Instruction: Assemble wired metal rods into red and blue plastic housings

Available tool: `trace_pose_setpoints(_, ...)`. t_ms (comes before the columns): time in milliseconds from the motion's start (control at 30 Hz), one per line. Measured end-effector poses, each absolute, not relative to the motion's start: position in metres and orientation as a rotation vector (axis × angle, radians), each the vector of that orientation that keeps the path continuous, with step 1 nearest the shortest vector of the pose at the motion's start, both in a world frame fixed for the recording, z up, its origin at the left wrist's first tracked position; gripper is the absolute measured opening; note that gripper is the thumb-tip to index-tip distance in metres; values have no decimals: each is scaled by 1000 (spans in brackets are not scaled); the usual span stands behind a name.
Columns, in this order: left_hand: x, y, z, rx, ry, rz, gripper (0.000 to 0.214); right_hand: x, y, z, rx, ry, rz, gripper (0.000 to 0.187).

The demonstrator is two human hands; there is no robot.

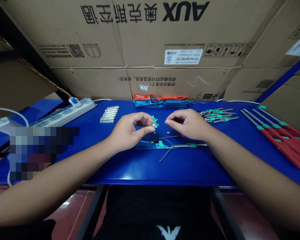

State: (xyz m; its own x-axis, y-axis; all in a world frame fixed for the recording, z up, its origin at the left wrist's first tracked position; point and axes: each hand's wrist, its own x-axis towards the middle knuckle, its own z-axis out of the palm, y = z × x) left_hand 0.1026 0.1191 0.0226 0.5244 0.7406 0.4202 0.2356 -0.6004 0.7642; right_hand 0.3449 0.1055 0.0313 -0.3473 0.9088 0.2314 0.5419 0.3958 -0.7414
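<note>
My left hand (128, 131) pinches a small teal plastic part (154, 122) between fingertips and thumb. My right hand (188, 124) hovers just to its right, with fingers curled together and nothing visible in them. Below both hands lies a long blue plastic handle (150, 144) with a teal piece (162, 144) in its loop and a metal rod (190, 145) reaching right. A thin red-tipped metal pin (170, 136) rests just above it, and a grey wire (165, 154) trails below.
The blue worktable (150, 170) carries a bundle of metal tubes (109, 114), stacked orange and blue handles (160, 101), teal-collared metal shafts (217, 115) and red-handled tools (282, 141). A white power strip (63, 113) sits at the back left, with cardboard boxes (150, 43) behind.
</note>
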Motion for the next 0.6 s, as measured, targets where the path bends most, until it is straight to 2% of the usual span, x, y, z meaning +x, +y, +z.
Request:
trace_pose_setpoints(67,100,125,20,2100,817,971,24,351,112,28,-1239,-2193,395,16)
trace_pose_setpoints(133,98,130,19,2094,830,953,24,353,117,24,-1229,-2341,314,20)
trace_pose_setpoints(333,98,130,18,2056,771,997,28,355,119,20,-1363,-2548,293,20)
trace_pose_setpoints(600,97,122,23,2335,603,1063,19,359,126,9,-1470,-2501,541,5)
